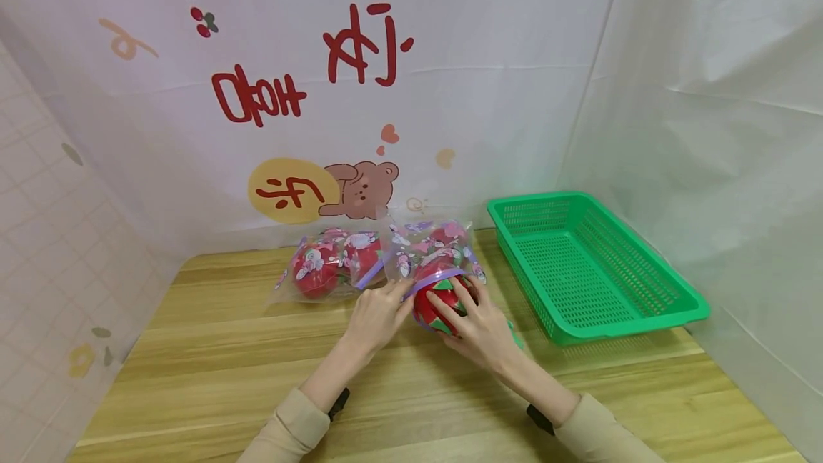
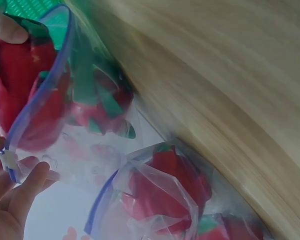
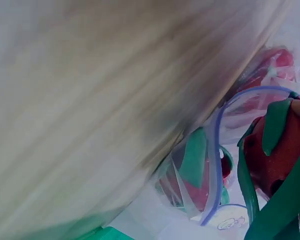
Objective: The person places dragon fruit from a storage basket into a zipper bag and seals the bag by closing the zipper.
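Note:
My right hand [image 1: 481, 327] grips a red dragon fruit [image 1: 424, 313] with green scales at the mouth of a clear zip bag [image 1: 403, 243] printed with small figures. With my left hand [image 1: 378, 311] I pinch the bag's purple-blue rim, beside the white slider [image 2: 9, 161] in the left wrist view. The rim stands wide around part of the fruit. Deeper in the bag lies another dragon fruit [image 2: 102, 102]. In the right wrist view the held dragon fruit [image 3: 277, 145] shows long green leaves, and most of my right hand is out of frame.
A second zip bag [image 1: 347, 291] with red fruits inside lies to the left, against the back wall. On the right stands a green perforated basket [image 1: 572, 277]. The wooden table [image 1: 212, 377] ends at a printed white cloth wall [image 1: 489, 127].

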Demonstrator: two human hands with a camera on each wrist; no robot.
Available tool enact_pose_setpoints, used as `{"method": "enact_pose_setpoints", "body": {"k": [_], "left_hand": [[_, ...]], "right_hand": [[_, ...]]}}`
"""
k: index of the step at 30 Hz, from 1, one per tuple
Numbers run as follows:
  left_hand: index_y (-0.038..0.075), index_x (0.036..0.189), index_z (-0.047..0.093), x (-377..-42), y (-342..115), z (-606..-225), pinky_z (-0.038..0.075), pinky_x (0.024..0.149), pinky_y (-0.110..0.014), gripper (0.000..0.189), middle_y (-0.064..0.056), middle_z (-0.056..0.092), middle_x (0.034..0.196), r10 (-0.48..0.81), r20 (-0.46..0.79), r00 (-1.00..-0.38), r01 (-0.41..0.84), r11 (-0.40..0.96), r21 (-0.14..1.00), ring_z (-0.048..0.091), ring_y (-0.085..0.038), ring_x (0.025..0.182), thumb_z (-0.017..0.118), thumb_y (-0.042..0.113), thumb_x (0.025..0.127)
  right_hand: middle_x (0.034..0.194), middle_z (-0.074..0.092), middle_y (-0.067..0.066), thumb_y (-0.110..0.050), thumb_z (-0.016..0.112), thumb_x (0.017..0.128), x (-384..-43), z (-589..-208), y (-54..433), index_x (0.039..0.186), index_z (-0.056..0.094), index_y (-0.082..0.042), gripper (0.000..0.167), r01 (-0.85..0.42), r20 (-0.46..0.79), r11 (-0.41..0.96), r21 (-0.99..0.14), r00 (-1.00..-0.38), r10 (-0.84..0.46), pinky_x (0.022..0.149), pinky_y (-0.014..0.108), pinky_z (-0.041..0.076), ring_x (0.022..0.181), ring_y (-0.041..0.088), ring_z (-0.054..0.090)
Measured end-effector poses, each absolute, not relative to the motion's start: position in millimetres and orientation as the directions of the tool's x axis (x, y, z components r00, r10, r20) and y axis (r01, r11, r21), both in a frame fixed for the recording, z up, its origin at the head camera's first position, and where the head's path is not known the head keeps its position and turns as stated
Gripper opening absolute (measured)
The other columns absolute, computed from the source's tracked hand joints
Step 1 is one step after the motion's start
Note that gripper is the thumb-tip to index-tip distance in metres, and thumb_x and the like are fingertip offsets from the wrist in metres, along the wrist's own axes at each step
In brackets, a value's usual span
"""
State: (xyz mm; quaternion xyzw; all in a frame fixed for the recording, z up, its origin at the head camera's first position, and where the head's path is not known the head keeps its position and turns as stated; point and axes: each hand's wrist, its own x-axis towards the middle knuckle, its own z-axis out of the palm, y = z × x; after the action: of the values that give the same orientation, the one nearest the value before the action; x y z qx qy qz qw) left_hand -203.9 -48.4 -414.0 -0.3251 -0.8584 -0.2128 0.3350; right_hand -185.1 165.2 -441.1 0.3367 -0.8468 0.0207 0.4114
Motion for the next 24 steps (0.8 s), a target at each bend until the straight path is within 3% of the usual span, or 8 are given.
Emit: {"method": "enact_pose_setpoints", "body": {"k": [5,7,11,13,18,24], "left_hand": [[0.003,0.101,0.071,-203,-48,-412,0.051,0.047,-0.027,0.02,-0.01,0.075,0.092,0.414,0.705,-0.576,0.696,0.7,0.158,0.073,-0.03,0.081,0.069,0.01,0.083],[0.003,0.101,0.07,-202,-48,-412,0.048,0.045,-0.024,0.02,-0.009,0.075,0.09,0.416,0.701,-0.579,0.695,0.702,0.158,0.073,-0.025,0.074,0.069,0.009,0.082],[0.003,0.1,0.071,-203,-49,-413,0.03,0.039,-0.015,0.02,-0.01,0.075,0.087,0.428,0.693,-0.58,0.698,0.7,0.152,0.064,-0.014,0.052,0.069,0.008,0.081],[0.004,0.099,0.071,-203,-49,-413,0.02,0.039,-0.012,0.019,-0.009,0.075,0.083,0.433,0.691,-0.579,0.701,0.697,0.151,0.052,-0.008,0.042,0.069,0.008,0.081],[0.005,0.096,0.071,-202,-51,-413,0.015,0.041,-0.011,0.018,-0.005,0.073,0.071,0.438,0.696,-0.569,0.708,0.692,0.143,0.027,0.001,0.044,0.068,0.007,0.078],[0.006,0.097,0.072,-203,-50,-411,0.015,0.041,-0.011,0.021,-0.003,0.074,0.073,0.452,0.688,-0.568,0.716,0.683,0.143,0.023,0.003,0.046,0.069,0.006,0.076]], "right_hand": [[0.119,0.056,0.015,-0.042,0.087,0.058,-192,-442,162,0.131,0.057,-0.023,0.081,-0.578,0.674,0.754,0.313,-0.424,-0.605,0.062,0.04,0.059,0.104,0.041,0.053],[0.117,0.057,0.014,-0.043,0.086,0.059,-196,-443,161,0.129,0.058,-0.022,0.079,-0.567,0.677,0.759,0.32,-0.424,-0.602,0.06,0.037,0.059,0.101,0.037,0.053],[0.123,0.056,0.014,-0.044,0.086,0.06,-203,-445,159,0.127,0.059,-0.021,0.076,-0.551,0.693,0.771,0.32,-0.419,-0.587,0.059,0.034,0.058,0.1,0.034,0.053],[0.126,0.055,0.015,-0.045,0.086,0.061,-206,-446,159,0.128,0.059,-0.02,0.076,-0.547,0.695,0.776,0.315,-0.424,-0.581,0.061,0.035,0.058,0.103,0.035,0.054],[0.128,0.054,0.018,-0.044,0.086,0.062,-211,-448,161,0.127,0.057,-0.02,0.076,-0.535,0.689,0.797,0.282,-0.465,-0.556,0.059,0.038,0.058,0.095,0.037,0.06],[0.128,0.055,0.022,-0.04,0.088,0.058,-215,-444,169,0.122,0.058,-0.019,0.074,-0.524,0.691,0.823,0.219,-0.513,-0.509,0.055,0.043,0.057,0.094,0.041,0.064]]}}
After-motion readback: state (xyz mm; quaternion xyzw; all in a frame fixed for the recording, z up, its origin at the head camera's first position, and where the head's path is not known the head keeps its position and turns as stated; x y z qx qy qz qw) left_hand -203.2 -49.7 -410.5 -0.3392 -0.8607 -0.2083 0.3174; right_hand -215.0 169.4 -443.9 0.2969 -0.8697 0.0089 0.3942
